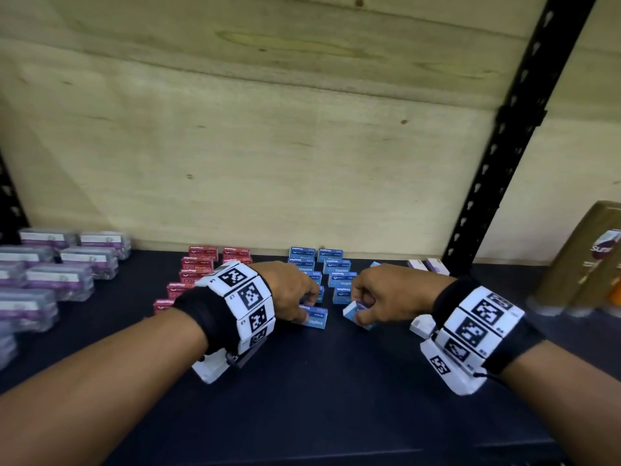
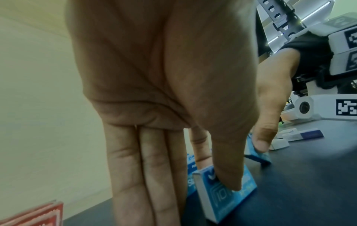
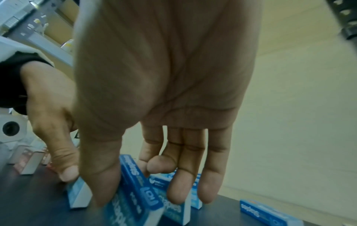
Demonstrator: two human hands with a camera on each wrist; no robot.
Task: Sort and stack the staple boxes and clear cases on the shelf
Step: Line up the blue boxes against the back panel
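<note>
On the dark shelf (image 1: pixel 336 381), the left hand (image 1: pixel 289 290) pinches a blue staple box (image 1: pixel 314 318) between thumb and forefinger at the near end of the left blue row. The right hand (image 1: pixel 383 297) grips a second blue staple box (image 1: pixel 353 312), tilted, at the near end of the right blue row. Both rows of blue staple boxes (image 1: pixel 331 264) run back toward the plywood wall (image 1: pixel 268 146). Left of them stand red staple boxes (image 1: pixel 198 264); farther left lie clear cases (image 1: pixel 60 274). White boxes (image 1: pixel 428 265) sit to the right.

Staple boxes and clear cases on dark shelf

Blue boxes (image 1: pixel 331 270) rowed mid-shelf, red boxes (image 1: pixel 198 267) left of them, clear purple-labelled cases (image 1: pixel 60 264) stacked far left; two blue boxes (image 1: pixel 314 317) loose in front.
</note>
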